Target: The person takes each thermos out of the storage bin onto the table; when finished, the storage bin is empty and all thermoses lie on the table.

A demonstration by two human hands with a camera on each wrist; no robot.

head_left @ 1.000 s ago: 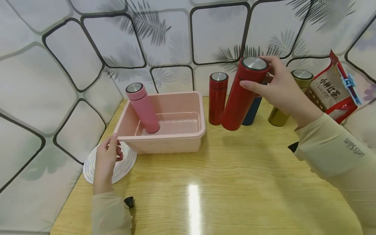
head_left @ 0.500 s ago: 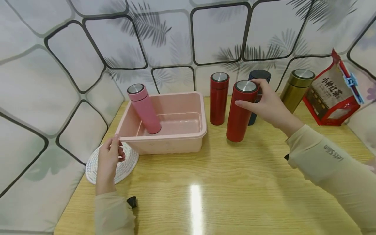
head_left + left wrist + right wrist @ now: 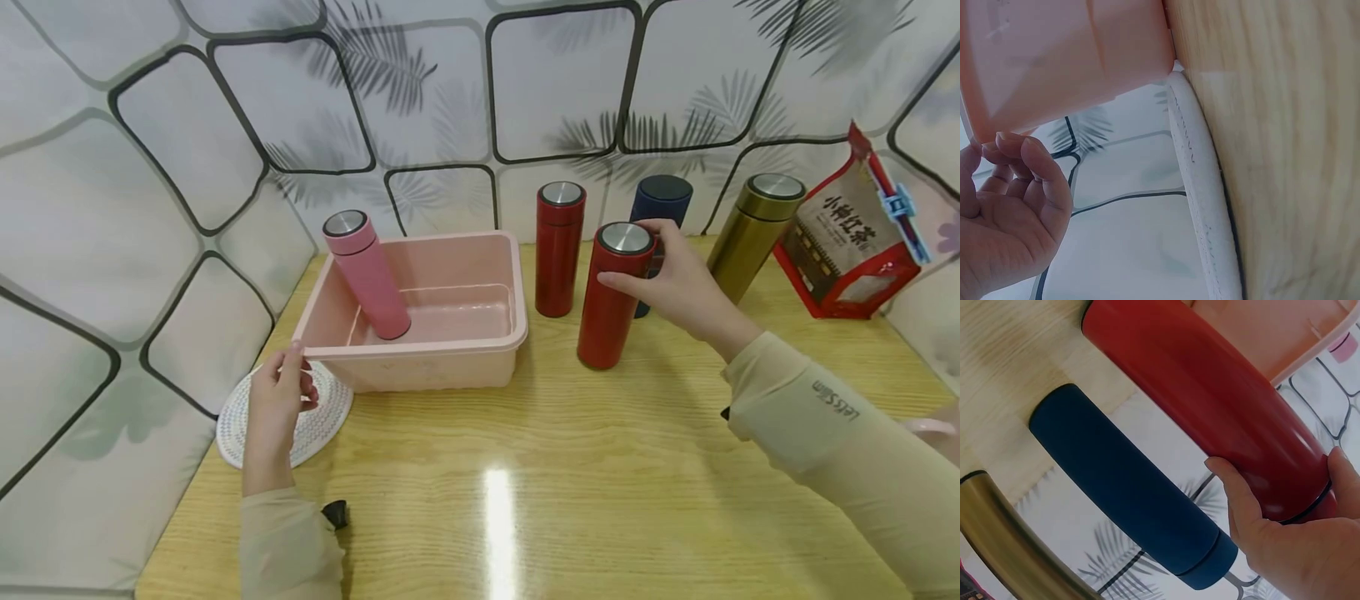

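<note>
Head view shows our right hand (image 3: pixel 678 279) wrapped round the top of the nearer red flask (image 3: pixel 613 296), thumb on one side of the cap and fingers on the other. That flask stands upright on the bench (image 3: pixel 525 467), just in front of a second red flask (image 3: pixel 558 248) and a dark blue flask (image 3: pixel 658 218), with a gold flask (image 3: pixel 752 233) further right beside a red tea packet (image 3: pixel 851 242).

Our left hand (image 3: pixel 276 404) pinches the near left corner of the pink tub (image 3: pixel 420 367), which partly overlaps a white round mat (image 3: pixel 318 429). Inside the tub a pink flask (image 3: pixel 366 275) leans to the left.

From the right wrist view the red flask looks glossy and smooth, so we judge it stiff, fairly weighty for its size, and likely slippery. Whether it is full we cannot tell, as the lid hides it. The best hold seems to be just under the cap, where the groove gives the fingers (image 3: pixel 1235 494) a ledge. Being tall and narrow, it would tip easily if set down crooked.
</note>
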